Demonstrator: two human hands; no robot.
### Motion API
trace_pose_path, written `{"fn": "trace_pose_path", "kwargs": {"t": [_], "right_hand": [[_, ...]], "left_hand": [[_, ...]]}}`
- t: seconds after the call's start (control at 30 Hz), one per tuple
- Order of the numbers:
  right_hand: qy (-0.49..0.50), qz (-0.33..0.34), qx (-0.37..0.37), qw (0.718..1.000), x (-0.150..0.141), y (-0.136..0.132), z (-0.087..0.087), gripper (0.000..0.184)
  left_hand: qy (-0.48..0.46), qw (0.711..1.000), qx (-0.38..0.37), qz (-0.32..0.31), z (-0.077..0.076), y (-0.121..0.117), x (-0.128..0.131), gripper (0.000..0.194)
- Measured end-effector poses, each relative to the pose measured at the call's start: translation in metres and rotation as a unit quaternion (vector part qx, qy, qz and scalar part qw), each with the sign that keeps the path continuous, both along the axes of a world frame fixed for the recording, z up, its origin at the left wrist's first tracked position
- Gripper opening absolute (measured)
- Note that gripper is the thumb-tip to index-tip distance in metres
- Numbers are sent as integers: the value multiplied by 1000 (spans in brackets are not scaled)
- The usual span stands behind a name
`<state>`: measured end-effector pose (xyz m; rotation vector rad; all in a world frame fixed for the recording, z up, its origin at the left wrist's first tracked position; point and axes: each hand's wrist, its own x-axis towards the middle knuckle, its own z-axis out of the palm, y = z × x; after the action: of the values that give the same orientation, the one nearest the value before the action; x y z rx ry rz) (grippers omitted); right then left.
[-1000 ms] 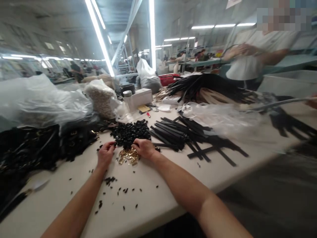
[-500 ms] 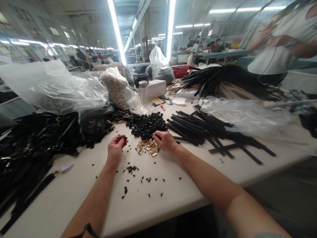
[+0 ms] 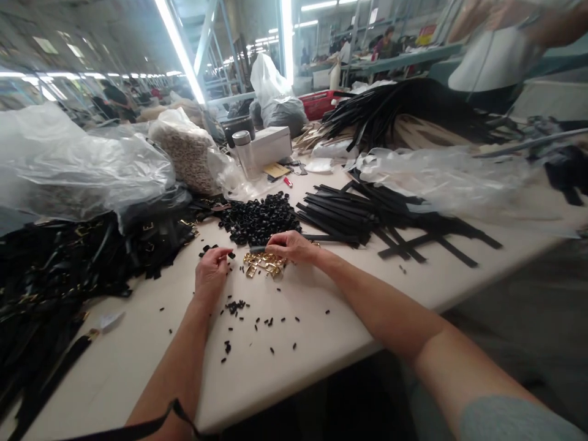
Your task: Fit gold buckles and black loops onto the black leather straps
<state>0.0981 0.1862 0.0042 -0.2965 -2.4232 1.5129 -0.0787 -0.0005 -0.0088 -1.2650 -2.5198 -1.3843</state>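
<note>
My left hand (image 3: 212,271) is closed in a pinch over the table, with a small black loop (image 3: 231,255) at its fingertips. To its right, my right hand (image 3: 294,247) is closed on a thin dark strip (image 3: 258,249), whose end points left toward the left hand. Beneath that strip lies a small heap of gold buckles (image 3: 264,263). Just beyond is a pile of black loops (image 3: 260,219). Little black cylindrical bits (image 3: 236,306) are scattered on the near side of both hands.
Black straps (image 3: 340,211) lie to the right, beside clear plastic sheeting (image 3: 432,177). A heap of black strapwork with buckles (image 3: 59,275) covers the left. Behind stand a bottle (image 3: 243,153), a white box (image 3: 271,147) and bags. A co-worker (image 3: 496,49) stands at far right.
The view has shifted, so the table sits slightly higher and further left. The strip in my right hand now shows plainly, reaching left over the buckles. Both hands keep their closed grip.
</note>
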Motion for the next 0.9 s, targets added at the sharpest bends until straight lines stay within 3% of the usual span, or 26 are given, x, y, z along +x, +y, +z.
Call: {"fn": "trace_pose_path", "kwargs": {"t": [0.1,0.23,0.37,0.6,0.67,0.77,0.83,0.9], "right_hand": [[2,-46,50,998,-1,0,-2,23],[5,-79,107,991,-1,-3,0,19],[4,-66,144,987,1,-8,4,18],[-7,-61,147,987,3,-14,9,15],[-7,-60,102,993,3,-14,9,14],[-13,-39,-58,998,3,-12,11,18],[-23,14,-177,984,4,-13,14,23],[-37,83,-251,964,6,-16,17,28]], "left_hand": [[121,991,-50,4,16,-5,6,26],[21,986,-150,-62,28,-6,27,23],[18,976,-192,-103,20,0,41,18],[20,978,-154,-135,8,5,44,10],[-11,984,-114,-140,8,5,43,11],[-165,980,-14,-110,10,7,41,21],[-284,953,67,-85,12,9,40,28],[-359,921,131,-74,15,12,43,34]]}}
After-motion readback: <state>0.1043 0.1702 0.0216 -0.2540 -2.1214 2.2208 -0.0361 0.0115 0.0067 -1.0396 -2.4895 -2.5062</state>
